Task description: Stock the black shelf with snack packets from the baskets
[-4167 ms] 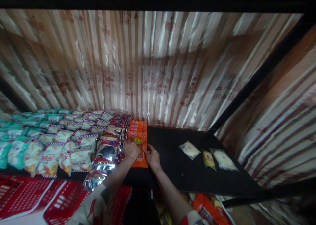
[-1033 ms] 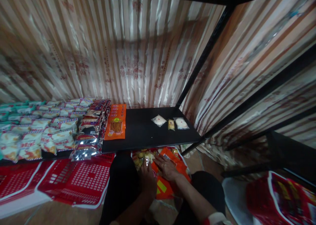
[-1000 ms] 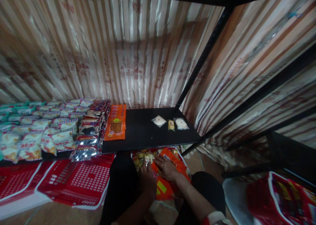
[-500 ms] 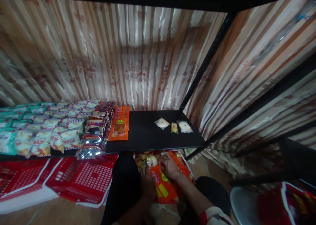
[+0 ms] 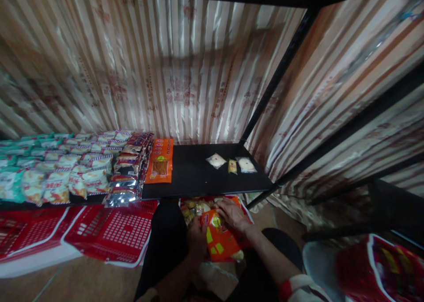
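Note:
Low in front of me, an orange snack packet with yellow patches lies tilted over a basket of small wrapped snacks. My left hand is closed on the packet's left edge. At its upper right side my right hand rests with bent fingers on the top edge, its fingertips close to the wrapped snacks. More orange wrapping shows behind the right hand. My left thumb is partly hidden in shadow.
Above the basket runs a black shelf. On it are an orange packet, dark packets, white snack bags, green bags and three small wrapped pieces. Red baskets stand below left, another basket at right.
The orange packet has tilted and its upper part is more exposed. My left hand has come up along its left edge; my right hand has shifted slightly right.

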`<act>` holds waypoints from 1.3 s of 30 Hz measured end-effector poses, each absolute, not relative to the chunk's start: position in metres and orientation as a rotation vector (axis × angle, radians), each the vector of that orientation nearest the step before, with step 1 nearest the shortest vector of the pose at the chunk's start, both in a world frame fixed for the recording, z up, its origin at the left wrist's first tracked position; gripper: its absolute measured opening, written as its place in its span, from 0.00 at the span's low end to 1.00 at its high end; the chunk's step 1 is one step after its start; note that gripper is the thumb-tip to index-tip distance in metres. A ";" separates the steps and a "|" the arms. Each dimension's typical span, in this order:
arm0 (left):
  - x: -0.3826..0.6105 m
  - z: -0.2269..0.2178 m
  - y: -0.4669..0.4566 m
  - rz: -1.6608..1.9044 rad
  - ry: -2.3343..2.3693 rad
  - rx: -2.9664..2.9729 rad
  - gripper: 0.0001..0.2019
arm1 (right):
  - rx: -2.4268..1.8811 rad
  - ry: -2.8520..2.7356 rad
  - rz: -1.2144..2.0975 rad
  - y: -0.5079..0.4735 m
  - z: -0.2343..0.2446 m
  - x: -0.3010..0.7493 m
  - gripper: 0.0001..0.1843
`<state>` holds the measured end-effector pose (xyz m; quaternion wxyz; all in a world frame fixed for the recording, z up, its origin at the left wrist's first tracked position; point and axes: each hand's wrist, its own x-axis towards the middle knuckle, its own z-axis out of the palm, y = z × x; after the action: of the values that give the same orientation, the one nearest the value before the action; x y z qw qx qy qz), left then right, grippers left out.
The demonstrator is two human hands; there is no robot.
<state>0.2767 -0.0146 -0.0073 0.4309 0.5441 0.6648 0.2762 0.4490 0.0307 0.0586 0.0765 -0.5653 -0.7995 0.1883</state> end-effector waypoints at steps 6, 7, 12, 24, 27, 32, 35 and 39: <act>0.271 0.002 -0.013 0.694 1.595 1.317 0.11 | -1.732 -2.374 0.535 0.034 0.066 0.452 0.12; 0.271 0.004 -0.013 0.706 1.601 1.298 0.11 | -1.740 -2.362 0.519 0.035 0.067 0.453 0.12; 0.272 0.006 -0.009 0.929 1.592 1.084 0.07 | -1.752 -2.260 0.544 0.038 0.074 0.452 0.11; 0.275 0.007 0.018 1.218 1.430 0.621 0.19 | -1.691 -1.910 0.678 0.034 0.108 0.439 0.12; 0.278 0.009 0.019 1.250 1.430 0.611 0.17 | -1.652 -1.884 0.666 0.030 0.118 0.432 0.12; 0.281 0.014 0.017 1.313 1.435 0.479 0.12 | -1.624 -1.856 0.693 0.024 0.132 0.419 0.11; 0.281 0.018 0.015 1.323 1.407 0.478 0.10 | -1.579 -1.814 0.744 0.020 0.136 0.409 0.11; 0.278 0.022 0.013 1.291 1.384 0.590 0.08 | -1.527 -1.828 0.791 0.014 0.140 0.395 0.10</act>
<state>0.2778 0.0133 0.0222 0.5476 0.2488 0.5841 0.5450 0.3953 0.0142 0.1396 0.3105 -0.5783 -0.6924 0.2997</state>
